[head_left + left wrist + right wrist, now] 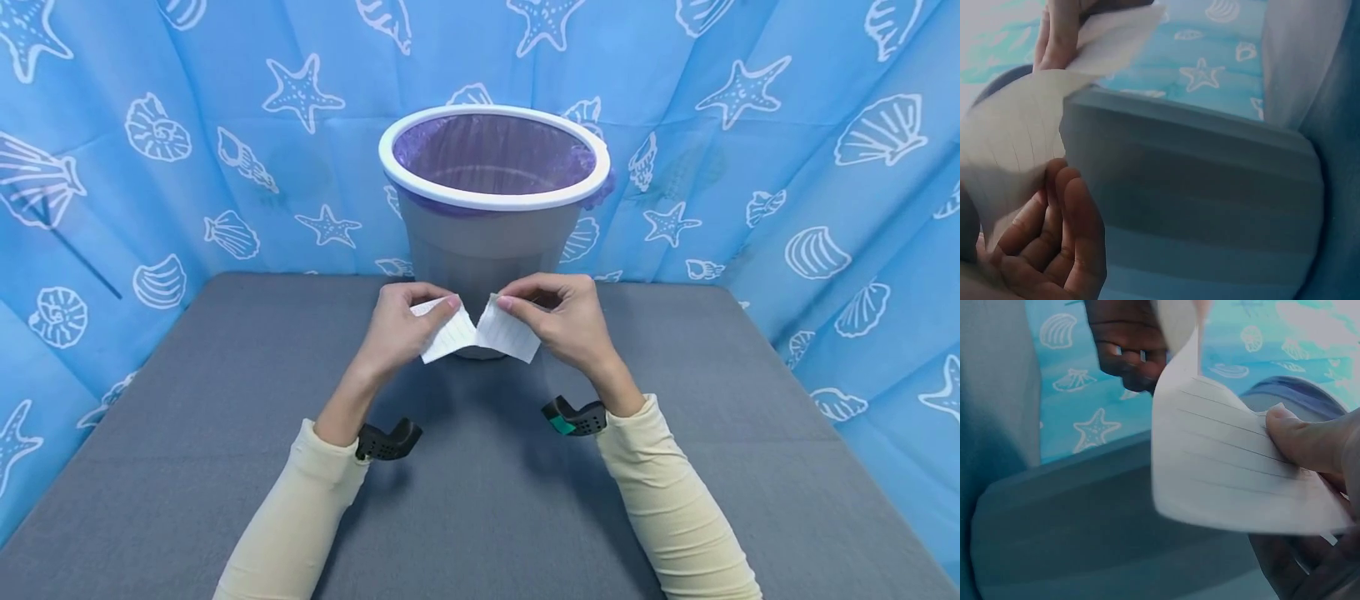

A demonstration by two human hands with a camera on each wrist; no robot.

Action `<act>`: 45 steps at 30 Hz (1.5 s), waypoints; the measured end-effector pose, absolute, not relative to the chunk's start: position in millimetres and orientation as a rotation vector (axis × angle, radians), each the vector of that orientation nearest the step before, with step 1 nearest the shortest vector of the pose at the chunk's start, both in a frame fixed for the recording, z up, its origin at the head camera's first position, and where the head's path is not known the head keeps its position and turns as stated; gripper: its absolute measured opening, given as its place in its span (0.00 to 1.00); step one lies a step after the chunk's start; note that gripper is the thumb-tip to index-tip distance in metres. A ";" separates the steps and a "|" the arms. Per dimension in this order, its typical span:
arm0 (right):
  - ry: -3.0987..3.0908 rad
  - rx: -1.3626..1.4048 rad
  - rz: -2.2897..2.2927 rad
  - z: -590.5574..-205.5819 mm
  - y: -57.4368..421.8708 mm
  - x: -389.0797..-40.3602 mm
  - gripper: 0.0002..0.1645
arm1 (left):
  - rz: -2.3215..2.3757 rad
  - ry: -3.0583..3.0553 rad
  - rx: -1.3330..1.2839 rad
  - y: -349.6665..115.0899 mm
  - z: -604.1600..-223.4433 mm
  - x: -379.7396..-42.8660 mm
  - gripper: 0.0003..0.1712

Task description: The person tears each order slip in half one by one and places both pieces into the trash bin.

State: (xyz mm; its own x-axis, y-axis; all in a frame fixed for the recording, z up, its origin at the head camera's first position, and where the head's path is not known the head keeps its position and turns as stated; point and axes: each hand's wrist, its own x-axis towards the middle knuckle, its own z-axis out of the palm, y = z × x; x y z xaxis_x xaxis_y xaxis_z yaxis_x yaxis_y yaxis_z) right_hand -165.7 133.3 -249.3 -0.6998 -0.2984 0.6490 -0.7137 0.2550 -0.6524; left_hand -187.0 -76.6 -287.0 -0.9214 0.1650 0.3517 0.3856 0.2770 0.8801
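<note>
A small sheet of white lined paper (507,333) is torn from its top edge into two halves that still meet low in the middle. My left hand (400,327) pinches the left half near its torn corner, thumb on the near face. The right half is pinched the same way by my right hand (567,321); in the right wrist view its thumb (1310,440) presses on the ruled face of the paper (1216,462). Curled fingers (1082,219) of the left hand show behind the sheet in the left wrist view. Both hands are above the table, in front of a bin.
The grey waste bin (487,242) stands behind the hands, with a white rim (495,201) and a purple bag lining it. A grey cloth covers the table (465,517). Blue curtains (247,217) with shells and starfish hang around it. Each wrist wears a black bracket.
</note>
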 end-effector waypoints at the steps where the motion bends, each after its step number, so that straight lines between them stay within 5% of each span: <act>1: -2.130 0.913 1.434 -248.7 135.4 -166.2 0.03 | -1.699 -2.349 -0.508 -77.8 -287.7 -188.0 0.12; 28: -2.102 0.805 1.451 -239.0 154.1 -168.1 0.04 | -1.717 -2.343 -0.517 -86.4 -255.9 -164.9 0.13; 45: -2.135 0.729 1.406 -217.7 177.5 -175.2 0.06 | -1.759 -2.206 -0.508 -118.0 -250.2 -194.4 0.17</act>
